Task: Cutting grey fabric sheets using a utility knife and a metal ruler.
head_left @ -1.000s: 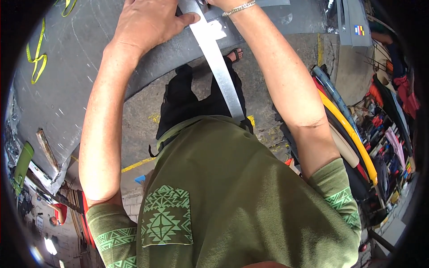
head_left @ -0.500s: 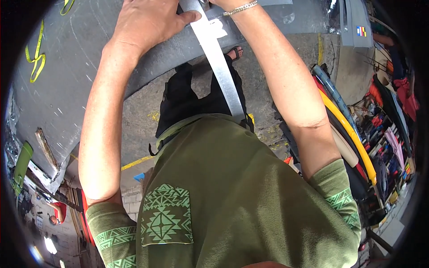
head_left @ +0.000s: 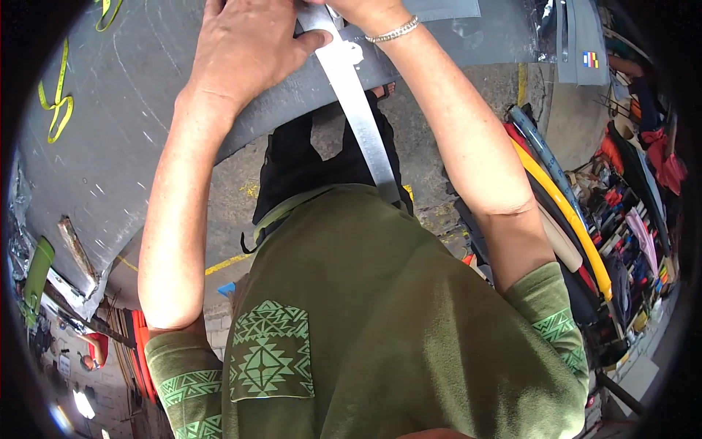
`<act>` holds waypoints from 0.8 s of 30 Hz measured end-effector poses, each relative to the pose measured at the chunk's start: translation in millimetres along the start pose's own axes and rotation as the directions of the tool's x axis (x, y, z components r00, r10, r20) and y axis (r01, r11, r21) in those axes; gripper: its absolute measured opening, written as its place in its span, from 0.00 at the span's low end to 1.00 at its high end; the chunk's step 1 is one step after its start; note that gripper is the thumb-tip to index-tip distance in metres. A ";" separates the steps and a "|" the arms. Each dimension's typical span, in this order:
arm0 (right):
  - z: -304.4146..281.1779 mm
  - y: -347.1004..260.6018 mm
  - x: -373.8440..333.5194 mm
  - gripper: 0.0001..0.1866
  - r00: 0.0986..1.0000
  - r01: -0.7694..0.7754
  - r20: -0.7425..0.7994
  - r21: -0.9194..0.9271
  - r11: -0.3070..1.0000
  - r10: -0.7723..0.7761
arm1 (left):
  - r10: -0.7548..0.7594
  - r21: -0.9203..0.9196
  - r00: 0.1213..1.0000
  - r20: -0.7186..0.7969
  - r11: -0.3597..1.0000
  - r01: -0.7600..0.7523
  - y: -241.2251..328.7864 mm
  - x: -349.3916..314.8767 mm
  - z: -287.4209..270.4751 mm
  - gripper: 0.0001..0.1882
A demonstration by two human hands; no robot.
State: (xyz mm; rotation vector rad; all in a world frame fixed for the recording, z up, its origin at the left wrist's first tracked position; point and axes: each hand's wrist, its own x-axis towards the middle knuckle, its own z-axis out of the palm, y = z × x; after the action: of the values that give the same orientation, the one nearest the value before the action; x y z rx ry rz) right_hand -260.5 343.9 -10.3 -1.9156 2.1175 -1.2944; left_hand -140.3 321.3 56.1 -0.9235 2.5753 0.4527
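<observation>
A long metal ruler (head_left: 356, 110) runs from under my hands at the upper edge, across the table's near edge, down to my waist. My left hand (head_left: 252, 51) lies at the top, its thumb across the ruler and holding it down; the other fingers reach toward the picture's edge. Close on the ruler's other side is my right hand (head_left: 369, 11), a beaded bracelet on its wrist. Most of its fingers are cut off by the frame; a small pale, shiny thing shows beside them. Beneath lies a dark grey sheet (head_left: 139, 110) with scratches and pale marks.
A yellow measuring tape (head_left: 57, 110) lies at the far left. A wooden stick (head_left: 77, 245) and a green roll (head_left: 38, 274) are at the left edge. Rolls of material, one yellow (head_left: 563, 212), lean at right beside piled cloth. A grey piece (head_left: 581, 47) hangs at upper right.
My left hand and forearm have shifted slightly right and downward. The ruler's lower end has moved a little left. My right hand has come slightly lower in the picture.
</observation>
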 end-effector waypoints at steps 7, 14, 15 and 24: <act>-3.3 10.0 -7.0 0.20 0.777 -0.527 0.366 0.823 0.211 0.513 | 0.029 -0.014 1.000 0.002 0.999 -0.029 5.3 0.4 -6.3 0.54; -2.3 -1.3 -4.6 0.28 0.707 -0.584 0.386 0.791 0.182 0.592 | 0.061 -0.029 0.998 -0.012 0.998 -0.061 -3.7 -2.2 0.7 0.55; -4.5 0.4 -2.9 0.27 0.689 -0.599 0.405 0.785 0.158 0.601 | 0.098 -0.043 0.995 -0.026 0.994 -0.099 -5.3 -0.8 2.4 0.55; -85.5 -12.8 -79.8 0.22 0.873 -0.486 0.112 0.282 0.827 0.475 | 0.241 -0.247 0.942 -0.234 0.922 -0.297 -40.2 -6.0 27.1 0.54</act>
State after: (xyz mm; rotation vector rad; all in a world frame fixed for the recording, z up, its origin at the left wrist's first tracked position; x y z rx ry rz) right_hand -273.2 458.4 13.3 -1.1702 2.0439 -1.3472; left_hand -103.4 306.1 27.8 -0.7302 2.8908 0.8611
